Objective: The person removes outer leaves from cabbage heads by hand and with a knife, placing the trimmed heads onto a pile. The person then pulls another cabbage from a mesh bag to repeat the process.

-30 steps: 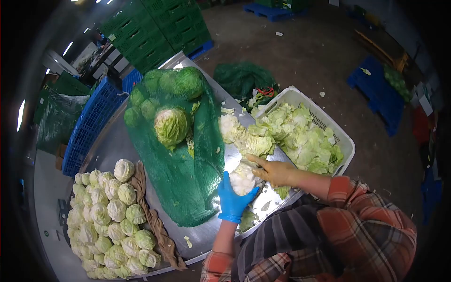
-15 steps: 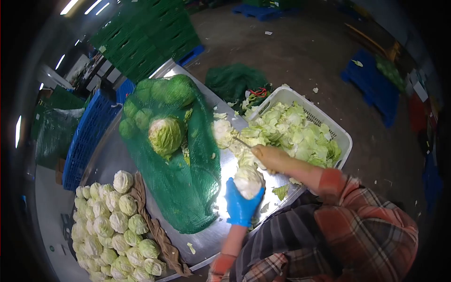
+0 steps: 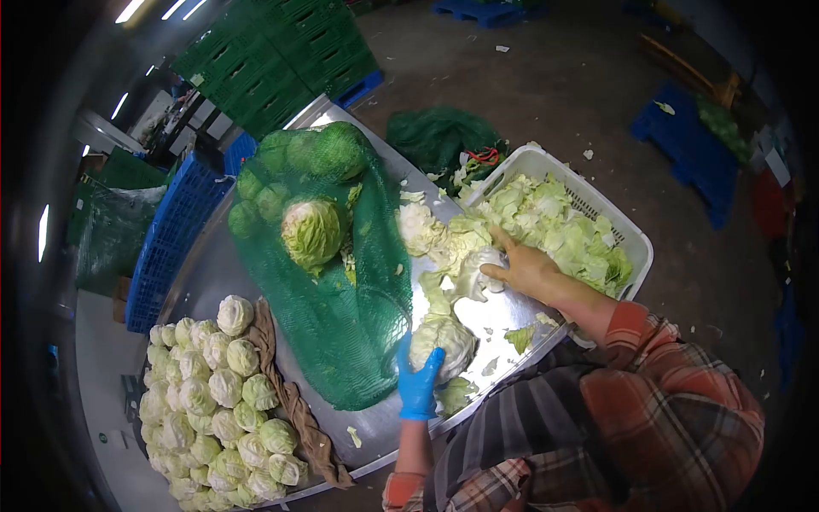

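Observation:
In its blue glove, my left hand [image 3: 418,380] is at the lower left of a pale trimmed cabbage [image 3: 448,343] on the metal table. Its fingers and thumb are spread, the thumb overlapping the cabbage's side. My right hand [image 3: 527,269] is bare, with thumb and fingers apart, over loose cabbage leaves [image 3: 479,275] beside the basket. No knife shows in it. More leaves and a whitish trimmed piece [image 3: 418,229] lie farther back. To the left, a green mesh sack [image 3: 358,363] spreads over the table, with a whole cabbage [image 3: 312,233] and several others at its far end.
A white plastic basket [image 3: 641,247] full of leaves stands at the right. Trimmed cabbages [image 3: 226,386] are piled at the left, beside a brown cloth [image 3: 294,405]. Green crates [image 3: 281,60] and a blue pallet [image 3: 175,243] stand beyond the metal table [image 3: 200,282].
My right hand no longer shows the knife; its fingers have spread over the leaves. My left hand has loosened around the cabbage, which has moved slightly down and left. The view has shifted a little.

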Demonstrator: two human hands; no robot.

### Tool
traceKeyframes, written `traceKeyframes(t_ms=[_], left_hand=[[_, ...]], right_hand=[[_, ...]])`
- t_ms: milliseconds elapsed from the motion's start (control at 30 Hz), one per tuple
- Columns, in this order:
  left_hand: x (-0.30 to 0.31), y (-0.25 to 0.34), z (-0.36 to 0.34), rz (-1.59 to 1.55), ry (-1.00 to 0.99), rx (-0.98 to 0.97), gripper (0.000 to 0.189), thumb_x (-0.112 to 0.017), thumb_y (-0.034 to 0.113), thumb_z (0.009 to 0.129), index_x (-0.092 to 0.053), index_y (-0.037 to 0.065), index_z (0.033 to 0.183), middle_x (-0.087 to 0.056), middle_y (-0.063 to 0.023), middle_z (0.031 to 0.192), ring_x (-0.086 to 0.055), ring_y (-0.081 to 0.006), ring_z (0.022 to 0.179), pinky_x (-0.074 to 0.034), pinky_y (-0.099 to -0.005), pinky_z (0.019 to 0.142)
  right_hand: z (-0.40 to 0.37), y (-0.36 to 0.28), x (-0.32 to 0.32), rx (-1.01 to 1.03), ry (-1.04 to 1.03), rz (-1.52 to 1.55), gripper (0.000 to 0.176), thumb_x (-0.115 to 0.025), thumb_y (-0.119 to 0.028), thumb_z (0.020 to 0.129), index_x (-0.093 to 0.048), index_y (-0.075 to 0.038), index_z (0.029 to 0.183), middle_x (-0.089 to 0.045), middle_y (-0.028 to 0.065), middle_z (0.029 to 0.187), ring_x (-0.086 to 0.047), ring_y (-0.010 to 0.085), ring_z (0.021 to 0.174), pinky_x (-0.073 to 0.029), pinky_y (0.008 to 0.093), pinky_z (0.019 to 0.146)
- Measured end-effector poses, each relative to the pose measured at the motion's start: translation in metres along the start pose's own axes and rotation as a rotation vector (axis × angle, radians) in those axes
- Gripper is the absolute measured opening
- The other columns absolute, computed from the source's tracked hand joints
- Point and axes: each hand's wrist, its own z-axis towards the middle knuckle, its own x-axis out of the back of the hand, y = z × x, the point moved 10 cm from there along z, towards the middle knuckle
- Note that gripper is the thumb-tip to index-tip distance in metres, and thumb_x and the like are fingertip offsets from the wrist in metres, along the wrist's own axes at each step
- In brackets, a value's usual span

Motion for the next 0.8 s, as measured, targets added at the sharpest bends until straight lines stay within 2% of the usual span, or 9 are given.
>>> traceKeyframes(t_ms=[100, 133, 200, 300, 433, 533, 633, 667, 800], left_hand=[[0.001, -0.002, -0.002, -0.041, -0.008, -0.022, 0.077, -0.077, 0.013, 0.077, -0.037, 0.0, 0.141, -0.044, -0.015, 0.138, -0.044, -0.0242, 0.125, -0.036, -0.0361, 0.106], [-0.001, 0.001, -0.005, -0.063, -0.032, -0.04, 0.078, -0.076, 0.012, 0.077, -0.035, 0.0, 0.142, -0.042, -0.0146, 0.14, -0.043, -0.0241, 0.126, -0.036, -0.0364, 0.107], [-0.002, 0.011, -0.022, -0.105, -0.077, -0.068, 0.082, -0.076, 0.009, 0.076, -0.031, 0.001, 0.145, -0.039, -0.0138, 0.143, -0.041, -0.0238, 0.129, -0.035, -0.0371, 0.108], [-0.001, 0.018, -0.048, -0.198, -0.111, 0.081, 0.092, -0.076, 0.006, 0.075, -0.021, 0.003, 0.149, -0.032, -0.0119, 0.148, -0.037, -0.0237, 0.132, -0.034, -0.0378, 0.109], [0.013, -0.009, -0.069, -0.235, 0.092, 0.22, 0.097, -0.075, 0.017, 0.081, -0.01, 0.004, 0.151, -0.028, -0.0153, 0.149, -0.035, -0.0263, 0.133, -0.032, -0.0378, 0.109], [0.017, -0.003, -0.072, -0.178, 0.174, 0.145, 0.087, -0.075, 0.022, 0.082, -0.022, 0.002, 0.148, -0.035, -0.0166, 0.143, -0.038, -0.0264, 0.13, -0.033, -0.0377, 0.108], [0.014, 0.003, -0.069, -0.171, 0.167, 0.093, 0.081, -0.076, 0.02, 0.08, -0.031, 0.0, 0.144, -0.041, -0.0156, 0.139, -0.041, -0.0256, 0.127, -0.034, -0.0376, 0.107], [0.014, -0.001, -0.068, -0.168, 0.129, 0.074, 0.081, -0.077, 0.02, 0.08, -0.031, 0.0, 0.144, -0.04, -0.0156, 0.139, -0.041, -0.0254, 0.127, -0.035, -0.0377, 0.107], [0.012, -0.005, -0.066, -0.383, 0.039, 0.071, 0.087, -0.075, 0.038, 0.078, -0.032, 0.002, 0.144, -0.039, -0.0152, 0.142, -0.042, -0.0263, 0.128, -0.037, -0.0397, 0.106]], right_hand=[[-0.008, -0.024, -0.021, 0.139, -0.162, 0.197, 0.069, -0.06, -0.051, 0.087, -0.039, -0.013, 0.141, -0.062, 0.0238, 0.113, -0.064, 0.0398, 0.091, -0.052, 0.0453, 0.079], [-0.018, -0.04, -0.044, 0.25, -0.216, 0.217, 0.072, -0.059, -0.054, 0.086, -0.039, -0.012, 0.141, -0.064, 0.0226, 0.111, -0.067, 0.035, 0.087, -0.053, 0.0421, 0.078], [-0.056, -0.064, -0.072, -0.153, -0.905, 0.292, 0.087, -0.064, -0.064, 0.079, -0.036, -0.014, 0.144, -0.068, 0.0179, 0.089, -0.065, 0.0195, 0.056, -0.052, 0.0318, 0.05], [-0.08, -0.079, -0.114, -0.143, -1.043, 0.611, 0.085, -0.061, -0.069, 0.078, -0.046, -0.008, 0.136, -0.064, 0.0132, 0.065, -0.059, 0.0173, 0.044, -0.044, 0.0274, 0.037], [-0.087, -0.091, -0.116, 0.012, -0.98, 0.322, 0.074, -0.057, -0.064, 0.083, -0.05, -0.01, 0.133, -0.066, 0.0116, 0.07, -0.062, 0.0173, 0.049, -0.046, 0.0301, 0.042], [-0.086, -0.103, -0.125, 0.319, -0.754, 0.175, 0.062, -0.054, -0.055, 0.089, -0.054, -0.005, 0.127, -0.067, 0.0124, 0.074, -0.065, 0.0192, 0.059, -0.052, 0.0341, 0.058], [-0.069, -0.083, -0.132, 0.392, -0.445, 0.188, 0.061, -0.052, -0.052, 0.091, -0.055, -0.002, 0.125, -0.067, 0.013, 0.076, -0.065, 0.0196, 0.058, -0.051, 0.0341, 0.055], [-0.067, -0.075, -0.127, 0.028, -0.747, 0.277, 0.053, -0.053, -0.049, 0.09, -0.058, -0.004, 0.118, -0.068, 0.017, 0.079, -0.068, 0.0286, 0.068, -0.054, 0.0407, 0.067], [-0.048, -0.05, -0.112, -0.186, -0.679, 0.545, 0.052, -0.059, -0.045, 0.09, -0.055, -0.008, 0.128, -0.064, 0.006, 0.071, -0.06, 0.0131, 0.05, -0.048, 0.0276, 0.043]])
